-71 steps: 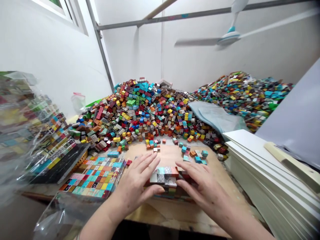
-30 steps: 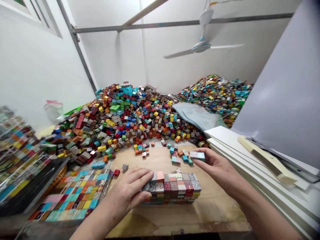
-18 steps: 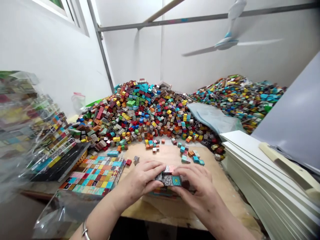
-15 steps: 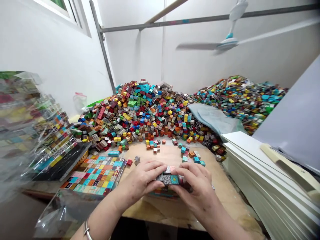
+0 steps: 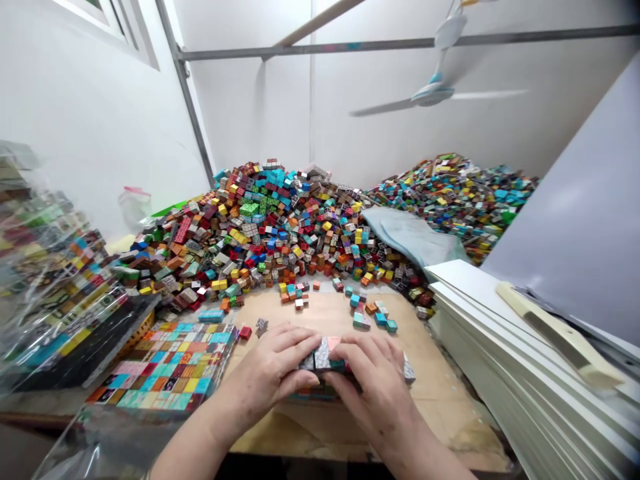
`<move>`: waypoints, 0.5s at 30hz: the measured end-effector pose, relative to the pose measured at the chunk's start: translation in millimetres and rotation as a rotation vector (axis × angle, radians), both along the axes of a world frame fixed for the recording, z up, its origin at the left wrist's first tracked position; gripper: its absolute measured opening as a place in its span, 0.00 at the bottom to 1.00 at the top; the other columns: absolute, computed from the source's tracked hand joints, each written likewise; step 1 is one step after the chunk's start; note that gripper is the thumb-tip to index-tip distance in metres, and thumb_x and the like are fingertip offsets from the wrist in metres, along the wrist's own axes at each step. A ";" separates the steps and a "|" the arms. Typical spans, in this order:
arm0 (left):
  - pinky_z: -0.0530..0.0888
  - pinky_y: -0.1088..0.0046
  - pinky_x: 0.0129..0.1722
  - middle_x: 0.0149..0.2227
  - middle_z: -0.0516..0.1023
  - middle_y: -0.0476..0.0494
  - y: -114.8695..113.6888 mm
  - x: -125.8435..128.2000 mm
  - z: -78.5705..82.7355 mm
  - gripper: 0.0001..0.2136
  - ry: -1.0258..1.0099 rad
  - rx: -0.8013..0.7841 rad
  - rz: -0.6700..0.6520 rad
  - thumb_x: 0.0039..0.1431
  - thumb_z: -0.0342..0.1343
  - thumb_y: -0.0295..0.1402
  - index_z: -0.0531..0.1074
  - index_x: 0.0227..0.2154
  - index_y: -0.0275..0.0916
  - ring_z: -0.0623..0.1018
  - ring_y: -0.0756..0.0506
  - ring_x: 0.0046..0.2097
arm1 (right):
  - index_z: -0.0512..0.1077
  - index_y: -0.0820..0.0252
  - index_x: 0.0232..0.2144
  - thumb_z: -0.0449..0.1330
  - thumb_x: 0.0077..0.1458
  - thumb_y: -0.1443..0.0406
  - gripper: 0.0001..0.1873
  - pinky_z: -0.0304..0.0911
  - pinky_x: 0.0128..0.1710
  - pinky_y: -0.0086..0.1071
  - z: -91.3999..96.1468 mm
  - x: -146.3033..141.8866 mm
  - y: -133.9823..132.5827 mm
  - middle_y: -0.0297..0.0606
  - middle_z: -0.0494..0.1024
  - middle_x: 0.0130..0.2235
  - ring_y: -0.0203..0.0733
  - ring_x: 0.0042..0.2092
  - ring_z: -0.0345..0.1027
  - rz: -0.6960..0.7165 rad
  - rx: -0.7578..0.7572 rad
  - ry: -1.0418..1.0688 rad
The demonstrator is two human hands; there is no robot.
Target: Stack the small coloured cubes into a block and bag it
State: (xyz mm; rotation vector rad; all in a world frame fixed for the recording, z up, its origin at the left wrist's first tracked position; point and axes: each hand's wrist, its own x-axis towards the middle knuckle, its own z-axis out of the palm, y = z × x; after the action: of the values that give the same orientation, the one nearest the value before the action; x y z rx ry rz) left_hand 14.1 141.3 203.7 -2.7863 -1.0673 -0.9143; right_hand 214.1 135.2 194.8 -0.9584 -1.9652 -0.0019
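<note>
Several small patterned cubes (image 5: pixel 323 352), grey stone-like with a pink one and a teal one, sit joined in a row between my hands. My left hand (image 5: pixel 283 360) is closed on the row's left end, fingers on top and thumb at the near side. Closed around the right part is my right hand (image 5: pixel 373 373), its fingers curled over the top and thumb below. A grey patterned end (image 5: pixel 409 369) sticks out beyond its right side. More coloured blocks show dimly beneath the hands, mostly hidden. Near the left fingers lie a red cube (image 5: pixel 245 333) and a grey cube (image 5: pixel 261 325).
A large heap of coloured blocks (image 5: pixel 280 227) rises behind the brown board (image 5: pixel 425 400). At left lies a flat mosaic of cubes (image 5: pixel 170 367), beside plastic-wrapped blocks (image 5: pixel 65 287). Stacked white sheets (image 5: pixel 465 313) with a cream-handled tool (image 5: pixel 555 333) stand right. Loose cubes (image 5: pixel 380 319) lie ahead.
The view has turned slightly right, so the scene sits further left. My right fingers have moved over the teal-and-yellow cube face, covering most of it. Both hands still hold the cubes.
</note>
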 end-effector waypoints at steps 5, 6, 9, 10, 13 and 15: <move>0.71 0.61 0.52 0.49 0.75 0.39 0.2 1.7 -2.6 0.18 0.008 0.104 0.050 0.63 0.48 0.39 0.65 0.54 0.40 0.73 0.43 0.50 | 0.72 0.51 0.37 0.60 0.54 0.63 0.06 0.51 0.46 0.36 9.7 20.5 2.5 0.32 0.75 0.37 0.42 0.42 0.65 -0.011 -0.011 0.007; 0.72 0.61 0.52 0.48 0.75 0.39 0.1 1.9 -3.0 0.18 0.016 0.121 0.057 0.63 0.48 0.38 0.65 0.53 0.40 0.73 0.43 0.50 | 0.71 0.51 0.39 0.58 0.54 0.62 0.08 0.52 0.46 0.37 12.4 31.9 8.9 0.34 0.75 0.39 0.42 0.44 0.65 -0.032 -0.044 0.011; 0.72 0.61 0.52 0.48 0.75 0.39 -0.6 2.3 -3.8 0.17 0.051 0.147 0.069 0.63 0.48 0.38 0.66 0.53 0.38 0.74 0.43 0.50 | 0.71 0.54 0.37 0.52 0.59 0.58 0.10 0.59 0.42 0.34 12.9 71.9 45.6 0.36 0.76 0.39 0.41 0.42 0.67 -0.155 -0.303 0.046; 0.71 0.61 0.53 0.48 0.75 0.39 -0.8 2.4 -4.0 0.17 0.058 0.151 0.077 0.63 0.48 0.38 0.66 0.52 0.38 0.74 0.43 0.51 | 0.71 0.55 0.37 0.50 0.59 0.58 0.12 0.60 0.39 0.33 8.9 83.7 62.0 0.37 0.76 0.39 0.41 0.41 0.68 -0.250 -0.415 0.021; 0.71 0.61 0.53 0.48 0.76 0.41 -1.7 2.5 -4.2 0.17 0.076 0.174 0.108 0.63 0.47 0.38 0.66 0.52 0.38 0.74 0.43 0.51 | 0.73 0.58 0.34 0.51 0.56 0.60 0.12 0.61 0.36 0.35 -14.2 104.8 111.0 0.41 0.77 0.37 0.45 0.39 0.69 -0.424 -0.551 -0.088; 0.72 0.62 0.52 0.48 0.76 0.43 -2.4 2.6 -4.0 0.17 0.087 0.192 0.122 0.63 0.48 0.39 0.66 0.52 0.39 0.74 0.44 0.50 | 0.74 0.58 0.32 0.56 0.51 0.60 0.10 0.60 0.36 0.35 -32.6 107.2 135.9 0.41 0.77 0.36 0.45 0.39 0.69 -0.442 -0.570 -0.138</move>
State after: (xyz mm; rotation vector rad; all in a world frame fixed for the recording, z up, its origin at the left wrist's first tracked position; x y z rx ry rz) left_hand 16.7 139.0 199.7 -2.5509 -1.0623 -0.8261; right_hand 321.3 271.0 162.2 -1.7928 -1.8682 0.2598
